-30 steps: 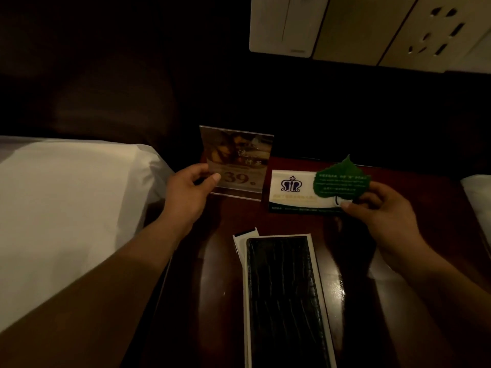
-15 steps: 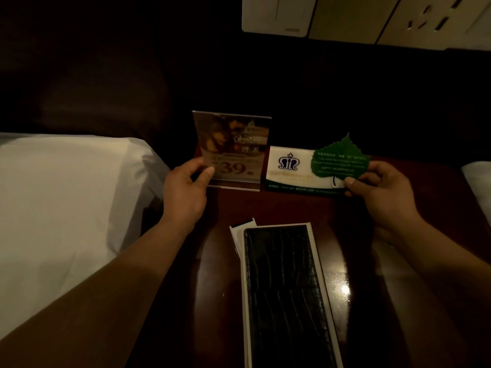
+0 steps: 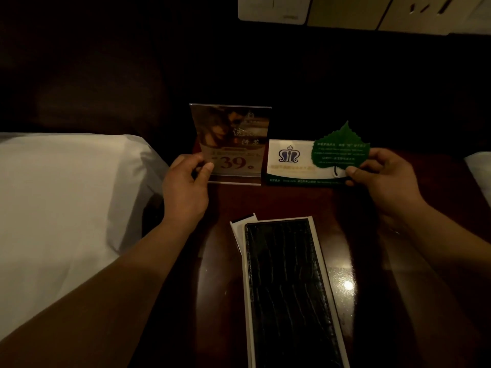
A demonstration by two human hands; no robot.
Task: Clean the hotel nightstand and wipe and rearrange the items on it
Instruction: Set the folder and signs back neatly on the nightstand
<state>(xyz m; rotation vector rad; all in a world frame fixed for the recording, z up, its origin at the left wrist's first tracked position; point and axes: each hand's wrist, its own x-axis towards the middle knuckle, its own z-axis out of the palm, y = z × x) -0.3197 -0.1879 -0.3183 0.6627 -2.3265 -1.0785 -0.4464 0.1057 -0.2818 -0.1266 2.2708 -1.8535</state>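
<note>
Left hand [image 3: 186, 187] pinches the lower left corner of the clear sign stand [image 3: 233, 142], thumb on its front by the 39. The stand is upright at the back of the dark nightstand [image 3: 220, 248]. Right hand [image 3: 382, 176] pinches 2 cards together at their right edge, a green leaf card [image 3: 340, 150] over a white card [image 3: 289, 160], just beside the stand. A black leather folder [image 3: 289, 288] lies flat in front, between the arms. White bedding [image 3: 66, 195] is on the left.

left hand [image 3: 186, 192]: bare, thumbnail cut short
right hand [image 3: 385, 179]: bare
left forearm [image 3: 119, 274]: bare behind the hand, to the frame's edge
right forearm [image 3: 438, 251]: bare; faint thin mark just behind the hand, too dim to tell
</note>
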